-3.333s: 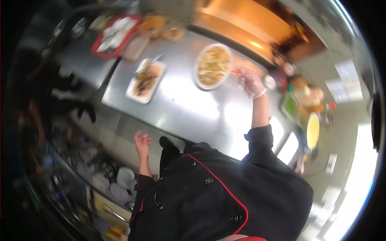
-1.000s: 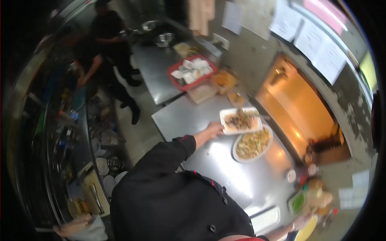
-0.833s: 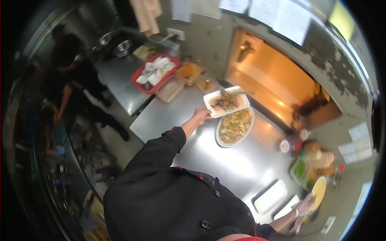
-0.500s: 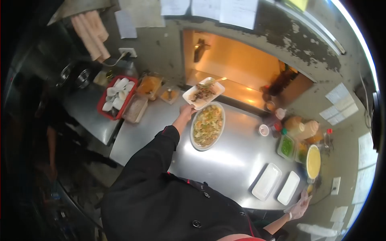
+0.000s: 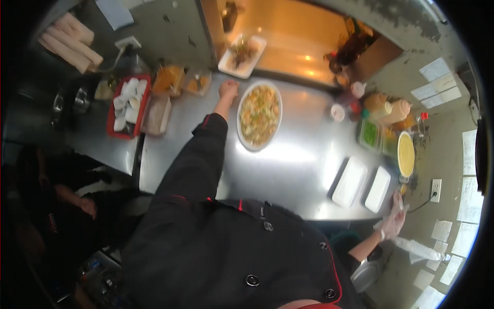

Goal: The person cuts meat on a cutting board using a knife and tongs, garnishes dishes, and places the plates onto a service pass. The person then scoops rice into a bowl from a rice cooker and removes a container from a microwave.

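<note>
My left hand (image 5: 229,89) is bare, its fingers curled in, with nothing visible in them. It is over the steel counter (image 5: 206,159), just below a white rectangular plate of food (image 5: 225,66) at the ledge of the lit pass-through window (image 5: 288,31). Beside this hand lies a white oval platter (image 5: 240,135) heaped with mixed chopped food (image 5: 260,113). At the counter's right corner is my right hand (image 5: 393,222) in a clear glove, fingers stretched out and somewhat blurred, close to two white rectangular plates (image 5: 351,181).
A red bin (image 5: 110,121) of white cups and clear tubs (image 5: 156,116) stand at the left. Sauce bottles (image 5: 399,110), a tub of chopped greens (image 5: 369,134) and a yellow-filled oval dish (image 5: 406,154) line the right side. Another person's hand (image 5: 88,206) shows at the lower left.
My left hand has let go of the food plate, which now rests at the window ledge. The view has shifted, and my right hand stays near the counter's right corner.
</note>
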Tool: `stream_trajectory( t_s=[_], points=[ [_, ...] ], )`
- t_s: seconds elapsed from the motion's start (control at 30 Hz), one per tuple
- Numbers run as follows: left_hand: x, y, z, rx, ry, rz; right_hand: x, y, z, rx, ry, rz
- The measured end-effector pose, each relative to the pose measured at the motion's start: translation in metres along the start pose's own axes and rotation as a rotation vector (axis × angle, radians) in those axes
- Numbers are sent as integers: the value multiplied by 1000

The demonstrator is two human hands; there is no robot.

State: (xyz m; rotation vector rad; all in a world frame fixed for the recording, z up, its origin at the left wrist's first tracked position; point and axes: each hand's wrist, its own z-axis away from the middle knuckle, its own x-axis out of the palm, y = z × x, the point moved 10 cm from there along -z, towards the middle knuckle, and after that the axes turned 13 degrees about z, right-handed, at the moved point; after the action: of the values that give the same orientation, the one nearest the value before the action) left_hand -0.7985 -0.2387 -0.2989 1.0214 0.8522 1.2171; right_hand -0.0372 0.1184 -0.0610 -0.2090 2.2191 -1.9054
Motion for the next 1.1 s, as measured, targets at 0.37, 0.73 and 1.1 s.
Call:
stream_trajectory(
  t_s=[0.37,0.73,1.1],
  points=[
    [8,-123,232,-382,-495,341,59,-49,24,-466,574,1247],
    [10,-121,217,-310,-330,731,-158,58,105,446,971,1095],
    [6,-89,225,-375,-462,677,-206,168,201,877,1078,945]
  ],
)
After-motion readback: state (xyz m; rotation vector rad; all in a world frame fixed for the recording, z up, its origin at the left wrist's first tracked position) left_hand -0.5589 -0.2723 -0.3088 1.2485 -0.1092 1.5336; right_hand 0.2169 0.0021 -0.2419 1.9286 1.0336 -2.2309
